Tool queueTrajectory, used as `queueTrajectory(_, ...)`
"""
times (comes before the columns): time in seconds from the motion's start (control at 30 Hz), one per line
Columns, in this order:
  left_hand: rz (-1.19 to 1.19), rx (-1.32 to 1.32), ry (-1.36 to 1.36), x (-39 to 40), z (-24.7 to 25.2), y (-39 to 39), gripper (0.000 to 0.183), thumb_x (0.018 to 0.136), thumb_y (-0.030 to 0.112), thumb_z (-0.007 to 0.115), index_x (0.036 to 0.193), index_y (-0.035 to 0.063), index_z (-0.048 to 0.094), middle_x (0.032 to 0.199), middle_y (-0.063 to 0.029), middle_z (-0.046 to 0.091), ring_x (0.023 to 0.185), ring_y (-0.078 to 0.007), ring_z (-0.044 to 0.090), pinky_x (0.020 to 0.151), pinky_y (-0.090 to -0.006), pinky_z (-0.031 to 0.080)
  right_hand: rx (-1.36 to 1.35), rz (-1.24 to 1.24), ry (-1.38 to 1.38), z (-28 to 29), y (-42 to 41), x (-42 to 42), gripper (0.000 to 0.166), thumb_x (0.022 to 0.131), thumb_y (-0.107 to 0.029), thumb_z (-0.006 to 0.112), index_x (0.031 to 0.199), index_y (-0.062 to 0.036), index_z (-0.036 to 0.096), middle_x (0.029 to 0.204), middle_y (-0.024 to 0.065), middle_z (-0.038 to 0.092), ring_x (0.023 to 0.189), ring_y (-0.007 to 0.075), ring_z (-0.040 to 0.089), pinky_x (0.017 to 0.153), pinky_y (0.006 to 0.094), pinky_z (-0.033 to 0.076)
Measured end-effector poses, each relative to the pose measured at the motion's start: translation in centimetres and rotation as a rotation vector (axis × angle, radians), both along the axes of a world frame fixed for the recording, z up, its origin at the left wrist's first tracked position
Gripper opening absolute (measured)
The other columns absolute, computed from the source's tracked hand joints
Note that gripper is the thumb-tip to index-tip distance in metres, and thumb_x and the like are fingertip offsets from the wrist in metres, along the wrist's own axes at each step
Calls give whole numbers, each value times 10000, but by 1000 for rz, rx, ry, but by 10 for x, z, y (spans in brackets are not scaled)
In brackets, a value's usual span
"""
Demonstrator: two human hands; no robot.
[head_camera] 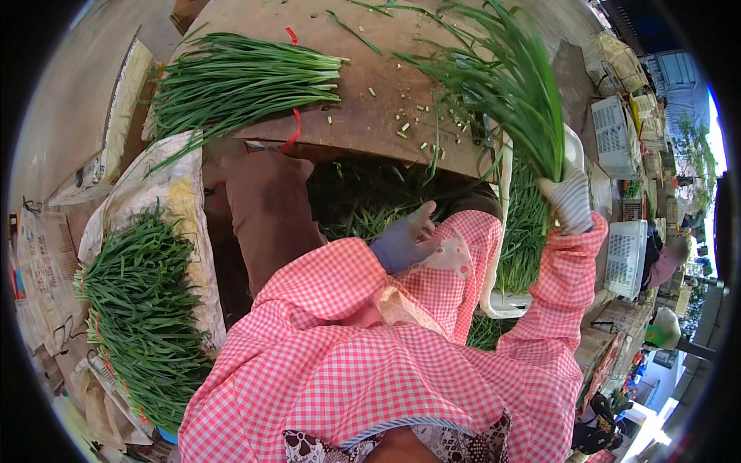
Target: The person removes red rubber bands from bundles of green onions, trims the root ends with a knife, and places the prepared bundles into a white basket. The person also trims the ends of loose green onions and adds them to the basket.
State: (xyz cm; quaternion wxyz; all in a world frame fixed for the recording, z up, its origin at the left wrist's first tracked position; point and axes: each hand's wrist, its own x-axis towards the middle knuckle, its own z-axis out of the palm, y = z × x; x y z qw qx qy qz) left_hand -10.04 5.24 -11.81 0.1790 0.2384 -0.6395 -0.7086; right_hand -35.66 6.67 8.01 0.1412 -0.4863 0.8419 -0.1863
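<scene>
My right hand point(570, 199), in a striped glove, grips a bunch of Chinese chives point(529, 98) by the stem end. The leaves fan up and left, blurred, over the right side of a wooden board point(370, 130). My left hand point(406, 238) wears a purple-grey glove with bare fingertips. It hovers palm up near my lap, fingers apart, with nothing in it. On the board's left lies a trimmed bundle of chives point(249, 81), cut ends facing right. A red tie point(294, 124) shows at both edges of the board by this bundle.
Cut stem bits point(405, 127) litter the board. A white-rimmed container of chives point(524, 243) stands at my right. Tied chive bunches point(145, 312) are stacked on a woven sack point(194, 231) at my left. White plastic crates point(625, 260) and a person point(666, 263) are farther right.
</scene>
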Motion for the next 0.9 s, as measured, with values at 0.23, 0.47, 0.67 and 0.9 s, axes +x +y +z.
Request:
queueTrajectory(0.23, 70, -50, -11, 0, -17, 0, 669, 784, 136, 662, 1347, 14, 320, 905, -142, 609, 763, -180, 629, 704, -285, 514, -156, 104, 17, 39, -10, -10, 391, 686, -80, 609, 1064, 19, 600, 756, 134, 662, 634, 180, 615, 614, 316, 502)
queueTrajectory(0.47, 5, -28, -76, 18, 13, -14, 729, 799, 212, 655, 1387, 15, 272, 985, -168, 580, 789, -225, 651, 699, -314, 515, -164, 226, 324, 75, -61, 5, 492, 681, -101, 644, 1159, -16, 564, 898, 181, 669, 843, 227, 656, 768, 314, 498)
queueTrajectory(0.67, 72, -286, -84, 25, 0, -20, 794, 805, 249, 645, 1418, 29, 192, 994, -151, 565, 776, -239, 640, 682, -337, 510, -361, 516, 671, 126, -184, 88, 327, 742, -139, 657, 1057, -61, 612, 918, 149, 668, 818, 213, 654, 736, 305, 504)
queueTrajectory(0.9, 160, -418, -83, 55, 26, -37, 820, 805, 251, 648, 1436, 58, 161, 1008, -159, 560, 839, -276, 607, 730, -347, 502, -519, 793, 443, 31, -305, 211, 278, 733, -147, 640, 991, -48, 613, 756, 112, 656, 623, 181, 615, 555, 322, 494)
